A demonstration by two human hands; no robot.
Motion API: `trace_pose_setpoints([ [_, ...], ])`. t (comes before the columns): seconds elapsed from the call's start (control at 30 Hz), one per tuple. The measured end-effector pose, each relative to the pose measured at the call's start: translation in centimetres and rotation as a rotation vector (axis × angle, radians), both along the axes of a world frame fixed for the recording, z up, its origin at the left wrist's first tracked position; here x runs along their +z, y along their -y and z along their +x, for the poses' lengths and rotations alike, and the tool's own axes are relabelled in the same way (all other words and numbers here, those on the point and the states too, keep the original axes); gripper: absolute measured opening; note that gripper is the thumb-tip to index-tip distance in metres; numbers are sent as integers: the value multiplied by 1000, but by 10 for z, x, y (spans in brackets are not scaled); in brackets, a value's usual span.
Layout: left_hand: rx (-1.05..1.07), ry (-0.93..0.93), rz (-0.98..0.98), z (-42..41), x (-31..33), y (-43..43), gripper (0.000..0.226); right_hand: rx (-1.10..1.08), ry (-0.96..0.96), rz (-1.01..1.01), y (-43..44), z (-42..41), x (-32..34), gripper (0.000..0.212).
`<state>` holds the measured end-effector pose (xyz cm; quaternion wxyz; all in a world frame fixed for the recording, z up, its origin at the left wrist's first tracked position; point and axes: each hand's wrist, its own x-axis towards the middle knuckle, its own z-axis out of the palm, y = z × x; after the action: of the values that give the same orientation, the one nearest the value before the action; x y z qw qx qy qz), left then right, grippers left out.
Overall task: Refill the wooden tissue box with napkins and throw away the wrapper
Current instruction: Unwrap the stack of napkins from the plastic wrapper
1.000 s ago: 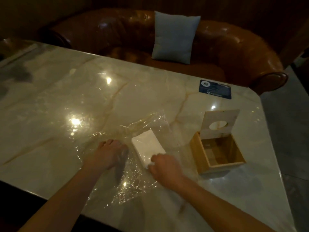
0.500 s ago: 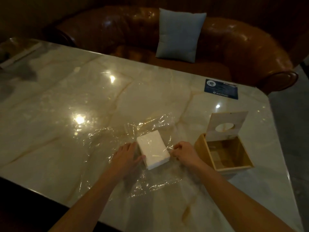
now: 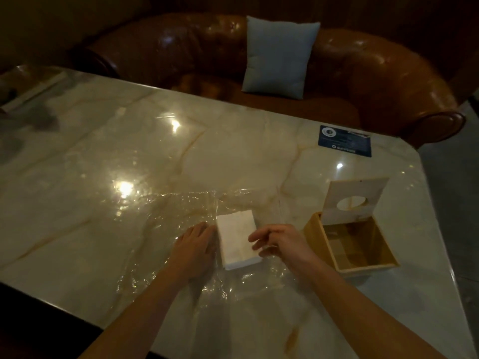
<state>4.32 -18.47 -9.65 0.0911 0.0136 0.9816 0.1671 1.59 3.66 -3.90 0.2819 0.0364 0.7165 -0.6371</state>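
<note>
A white stack of napkins (image 3: 237, 239) lies on a clear plastic wrapper (image 3: 181, 211) spread flat on the marble table (image 3: 103, 156). My left hand (image 3: 193, 251) rests flat on the wrapper against the stack's left side. My right hand (image 3: 281, 243) hovers at the stack's right edge with fingers apart and curled, holding nothing. To the right stands the wooden tissue box (image 3: 352, 246), empty inside, its lid (image 3: 355, 200) with a round hole tipped up at the back.
A dark blue card (image 3: 344, 141) lies near the table's far right corner. A brown leather sofa (image 3: 363, 81) with a grey-blue cushion (image 3: 278, 54) runs behind the table. The table's right edge drops to a grey floor (image 3: 456, 203).
My right hand has come off the table beside the stack and lifted over its right edge with fingers opened. My left hand stays at the stack's left side.
</note>
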Motion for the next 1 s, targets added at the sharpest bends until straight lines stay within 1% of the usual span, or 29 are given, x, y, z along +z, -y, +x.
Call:
trace_pose_setpoints([
  [0.07, 0, 13, -9, 0, -1, 0, 45, -8, -39, 77, 5, -6, -3, 37],
  [0.13, -1, 15, -9, 0, -1, 0, 47, -32, -133, 232, 10, -13, -10, 17],
  [0.17, -1, 10, -7, 1, -1, -1, 48, -34, -172, 306, 12, -17, -15, 14],
  [0.2, -4, 1, -6, 1, -1, -1, 48, -37, -172, 368, 15, -20, -19, 20],
  [0.27, -16, -14, -21, 2, -2, -2, 48, -42, -82, 415, 21, -23, -23, 33],
  [0.33, -18, -18, -37, 3, -3, -2, 48, -41, -5, 404, 28, -25, -26, 30],
  [0.43, -3, -8, -45, 3, -3, -3, 51, -100, 55, 326, 37, -29, -30, 38],
  [0.47, -2, -7, -47, 3, -3, -3, 51, -127, 93, 306, 40, -30, -30, 36],
  [0.57, -3, -8, -40, 6, -4, -4, 52, -166, 176, 293, 44, -29, -29, 32],
  [0.63, -1, -22, -27, 7, -5, -3, 52, -174, 213, 270, 46, -29, -28, 20],
  [0.67, 4, -31, -18, 7, -6, -3, 52, -179, 236, 244, 47, -28, -26, 19],
  [0.73, 12, -42, -8, 8, -7, -2, 52, -181, 283, 194, 48, -28, -24, 33],
  [0.83, 20, -46, -7, 8, -9, -2, 52, -171, 308, 135, 48, -26, -23, 38],
  [1.0, 4, -54, 1, 8, -11, 0, 50, -171, 262, 109, 39, -26, -17, 35],
])
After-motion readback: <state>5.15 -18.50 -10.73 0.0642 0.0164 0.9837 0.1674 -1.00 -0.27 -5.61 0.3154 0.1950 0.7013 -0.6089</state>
